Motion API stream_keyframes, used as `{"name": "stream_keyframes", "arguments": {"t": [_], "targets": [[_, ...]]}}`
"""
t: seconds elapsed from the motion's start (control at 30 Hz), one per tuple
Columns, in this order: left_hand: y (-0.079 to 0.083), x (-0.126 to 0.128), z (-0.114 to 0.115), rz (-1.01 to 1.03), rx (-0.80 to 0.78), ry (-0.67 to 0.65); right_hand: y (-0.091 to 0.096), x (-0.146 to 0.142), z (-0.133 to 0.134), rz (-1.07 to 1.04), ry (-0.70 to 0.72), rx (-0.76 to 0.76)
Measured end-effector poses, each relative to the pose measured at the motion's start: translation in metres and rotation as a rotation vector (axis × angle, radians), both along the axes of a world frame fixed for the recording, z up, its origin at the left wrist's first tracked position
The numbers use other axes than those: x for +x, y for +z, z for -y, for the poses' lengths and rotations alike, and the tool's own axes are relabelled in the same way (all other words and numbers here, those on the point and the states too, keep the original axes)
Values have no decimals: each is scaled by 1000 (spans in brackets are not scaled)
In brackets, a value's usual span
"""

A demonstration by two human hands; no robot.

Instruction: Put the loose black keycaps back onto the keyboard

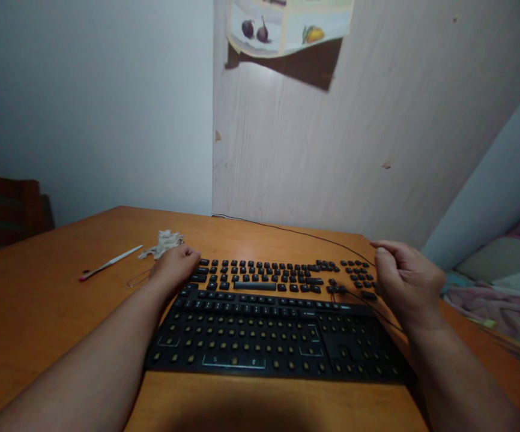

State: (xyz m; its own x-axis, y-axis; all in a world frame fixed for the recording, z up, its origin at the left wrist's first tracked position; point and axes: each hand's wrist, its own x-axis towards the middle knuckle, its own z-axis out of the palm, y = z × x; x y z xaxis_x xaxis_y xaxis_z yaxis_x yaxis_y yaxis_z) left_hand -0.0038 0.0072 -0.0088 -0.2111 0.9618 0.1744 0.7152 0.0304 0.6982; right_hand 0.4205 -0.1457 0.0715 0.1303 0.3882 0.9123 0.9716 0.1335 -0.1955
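Note:
A black keyboard [260, 336] lies flat on the wooden table, with most of its keycaps off and the small key stems showing. Behind it, loose black keycaps [260, 270] are laid out in rows, a long space bar [254, 286] among them. My left hand [179, 265] is closed at the left end of these rows, its curled fingertips hidden. Past the right end of the rows, my right hand [408, 279] is curled into a fist with the thumb side up. Nothing shows in either hand.
A crumpled whitish cloth or tissue [165, 243] lies left of the keycaps, and a thin white-handled brush [113, 260] farther left. Beside my left wrist is a bent thin wire [138, 278]. A black cable [287, 228] crosses the back of the table, near the wall.

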Motion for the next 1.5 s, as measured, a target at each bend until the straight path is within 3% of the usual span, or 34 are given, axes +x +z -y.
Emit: {"name": "stream_keyframes", "arguments": {"t": [0.17, 0.63, 0.83, 1.1, 1.33, 1.5], "targets": [[-1, -2, -1, -100, -5, -30, -1, 4, -1, -13, -12, 16], [-8, 0, 1, 198, 92, -3, -13, 14, -6, 12, -120, -149], [-13, -5, -4, 303, 113, -39, -20, 10, -14, 59, -80, -161], [-17, -4, -6, 375, 128, -33, -12, 9, -8, 62, -127, -314], [-18, -1, -7, 267, 135, -7, -16, 19, 1, -29, -21, -440], [-14, 3, -3, 316, 83, -5, -20, 10, -3, -15, 63, -475]]}}
